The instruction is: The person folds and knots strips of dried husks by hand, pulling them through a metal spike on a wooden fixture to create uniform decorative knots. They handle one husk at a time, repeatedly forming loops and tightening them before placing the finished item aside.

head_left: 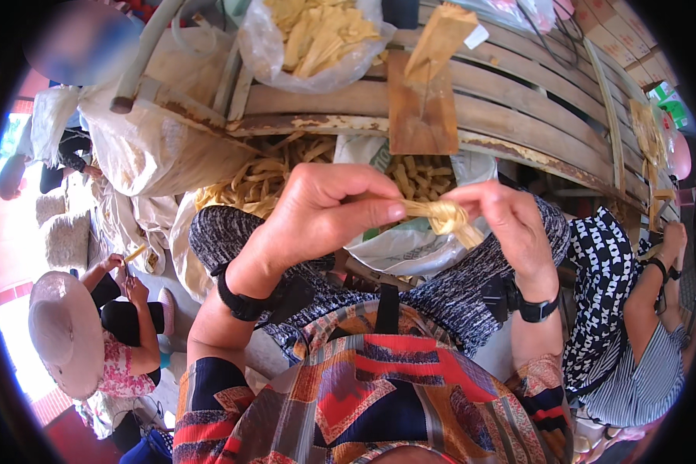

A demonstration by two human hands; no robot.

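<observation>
Between my two hands, above my lap, is a knotted bundle of pale yellow strips (447, 220). My left hand (325, 207) is closed, with thumb and forefinger pinching the bundle's narrow left end. Curled fingers of my right hand (512, 228) grip the other side, beside the thick knot; some of those fingertips are hidden. Just beyond and below the bundle stands a white woven sack (394, 251) holding short yellow pieces (421, 176). Longer yellow strips (267, 170) lie heaped to its left, under the bench edge.
A slatted wooden bench (518, 97) with a rusty metal edge spans the far side. On it sit a clear plastic bag of yellow strips (317, 39) and a wooden board (424, 116). A person in a hat (66, 332) works at left, another person (634, 363) at right.
</observation>
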